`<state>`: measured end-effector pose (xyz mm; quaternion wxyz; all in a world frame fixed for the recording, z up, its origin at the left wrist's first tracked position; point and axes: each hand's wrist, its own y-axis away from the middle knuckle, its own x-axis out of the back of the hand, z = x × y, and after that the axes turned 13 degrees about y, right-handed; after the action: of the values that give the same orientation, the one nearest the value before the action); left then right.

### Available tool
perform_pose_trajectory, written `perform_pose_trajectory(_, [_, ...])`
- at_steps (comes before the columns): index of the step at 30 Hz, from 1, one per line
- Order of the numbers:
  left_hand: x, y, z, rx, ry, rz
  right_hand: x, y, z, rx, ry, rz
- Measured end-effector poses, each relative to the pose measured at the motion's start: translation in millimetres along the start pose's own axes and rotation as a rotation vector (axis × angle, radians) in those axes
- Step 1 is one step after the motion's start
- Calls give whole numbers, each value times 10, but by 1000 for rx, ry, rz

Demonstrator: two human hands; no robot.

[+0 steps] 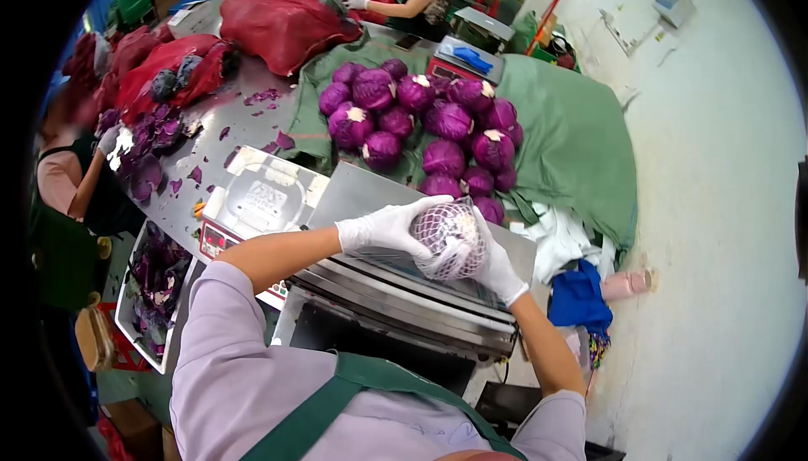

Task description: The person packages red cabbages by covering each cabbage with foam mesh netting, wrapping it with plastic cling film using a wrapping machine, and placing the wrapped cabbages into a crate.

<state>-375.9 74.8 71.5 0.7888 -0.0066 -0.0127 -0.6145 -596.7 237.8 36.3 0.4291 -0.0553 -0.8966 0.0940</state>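
Note:
A red cabbage in white foam netting (448,238) is held between my two gloved hands, above the metal top of a machine (358,193). My left hand (391,227), in a white glove, grips its left side with the fingers over the top. On the right side my right hand (498,261), also gloved, wraps round it, and part of its fingers lies across the front. Beyond my hands a pile of bare red cabbages (446,120) rests on a green cloth (555,108).
A white scale (257,200) stands left of the machine. Red mesh sacks (282,28) and loose purple leaves lie on the metal table (252,116). A white bin (135,309) holds leaf scraps. Two co-workers stand at the left and the back. A blue cloth (581,297) is at right.

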Motion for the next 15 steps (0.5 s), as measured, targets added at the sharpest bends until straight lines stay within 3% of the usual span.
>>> perform_pose_trajectory(2, [-41,-8,19,94,365,40,117,44,-295,-50,96,-117])
perform_pose_trajectory(3, [-38,15,-49,117,203,53,115,175,-337,-166,22,-204])
perform_pose_trajectory(4, [-65,93,28,255,225,28,29,313,-300,-7,204,-197])
perform_pose_trajectory(5, [-124,210,162,398,249,-5,98,439,-582,-118,-56,-303])
perform_pose_trajectory(6, [-287,402,260,460,647,-57,136,566,-821,-57,403,-477])
perform_pose_trajectory(7, [-488,639,347,517,1045,-110,52,763,-916,-105,137,-456])
perform_pose_trajectory(9, [-701,1010,520,788,1193,-300,-19,1053,-1290,-226,-381,-403])
perform_pose_trajectory(10, [-829,1111,460,798,1196,-302,-6,1145,-1569,-298,-632,-363])
perform_pose_trajectory(13, [-1234,1357,48,840,1205,-205,-326,1598,-1523,-463,-827,-493])
perform_pose_trajectory(15, [-1388,1501,-295,960,1388,-123,-396,1688,-1706,-523,-1039,-507])
